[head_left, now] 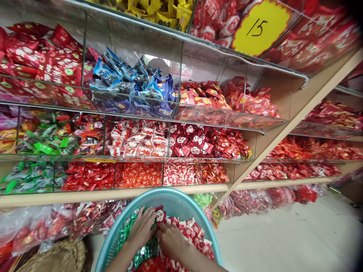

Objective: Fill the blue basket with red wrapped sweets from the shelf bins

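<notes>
Glinting green wrappers (146, 252), red and white packets (195, 233); teal basket (170, 199)

I am reading a black "15" on the scalloped yellow sign (261, 28) high above my right hand (171, 238)

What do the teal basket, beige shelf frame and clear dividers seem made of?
Basket: likely plastic, slightly glossy, with a perforated wall. Frame: wood or wood-look board, matt and pale; grain unclear. Dividers: acrylic or glass, glossy; sweets show through.
</notes>
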